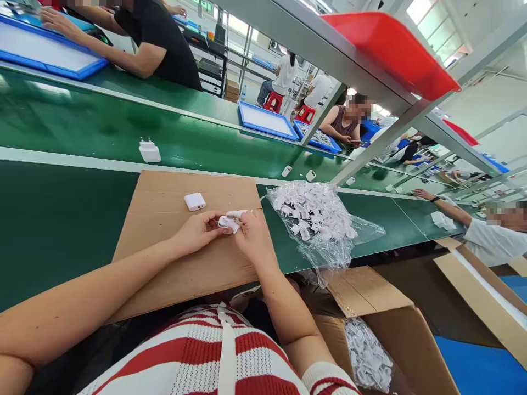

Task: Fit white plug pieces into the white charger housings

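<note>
Over the cardboard sheet [164, 219], my left hand [197, 233] pinches a white plastic charger part [226, 222] between thumb and fingers. My right hand [253, 233] is closed on the other side of the same part, its fingertips partly hiding it. Something white, perhaps a wrap or another piece, shows at the right fingertips; I cannot tell which. Just beyond my left hand lies a white charger block [195, 201] with port openings in its end face. To the right of my hands, an open clear plastic bag [325, 219] holds many small white plug parts.
A white charger with two pins [149, 151] rests on the green conveyor [90, 126] past a pale rail. More white chargers [310, 175] sit farther right. A cardboard box [403, 334] with bagged white parts stands low at right. A red tray [391, 49] hangs overhead. Co-workers sit around.
</note>
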A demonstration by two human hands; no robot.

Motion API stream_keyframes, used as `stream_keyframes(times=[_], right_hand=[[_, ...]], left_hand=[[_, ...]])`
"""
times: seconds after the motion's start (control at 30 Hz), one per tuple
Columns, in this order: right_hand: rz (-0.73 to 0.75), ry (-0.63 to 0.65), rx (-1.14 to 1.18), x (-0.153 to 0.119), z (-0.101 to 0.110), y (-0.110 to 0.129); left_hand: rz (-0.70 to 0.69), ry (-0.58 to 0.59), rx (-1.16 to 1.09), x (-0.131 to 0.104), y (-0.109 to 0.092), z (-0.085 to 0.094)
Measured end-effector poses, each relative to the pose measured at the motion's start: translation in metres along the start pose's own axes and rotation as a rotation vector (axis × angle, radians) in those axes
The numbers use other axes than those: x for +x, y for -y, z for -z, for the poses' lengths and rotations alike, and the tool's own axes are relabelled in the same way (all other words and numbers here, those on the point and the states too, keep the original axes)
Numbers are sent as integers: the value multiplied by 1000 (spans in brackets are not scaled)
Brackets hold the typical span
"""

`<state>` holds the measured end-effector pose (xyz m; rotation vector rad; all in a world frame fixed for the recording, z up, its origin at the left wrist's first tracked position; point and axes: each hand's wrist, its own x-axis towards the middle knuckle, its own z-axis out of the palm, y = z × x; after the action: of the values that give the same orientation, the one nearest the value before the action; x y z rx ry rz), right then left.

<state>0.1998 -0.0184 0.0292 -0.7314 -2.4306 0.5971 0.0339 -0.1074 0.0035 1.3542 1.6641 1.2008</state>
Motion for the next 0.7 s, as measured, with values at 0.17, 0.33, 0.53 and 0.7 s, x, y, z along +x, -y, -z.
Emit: stream_keyframes(times=[0.17,0.33,0.53,0.7], right_hand=[[60,51,-80,1,-7,-5],[134,88,-78,1,-3,-9],[34,63,-18,1,-14,-12],[-74,4,222,0,-14,-17]], left_hand=[[-47,17,-95,-2,6,-2],[-75,32,51,-3,7,-1],[-140,60,575,-5,-1,10],[-134,168,634,3,-22,16]])
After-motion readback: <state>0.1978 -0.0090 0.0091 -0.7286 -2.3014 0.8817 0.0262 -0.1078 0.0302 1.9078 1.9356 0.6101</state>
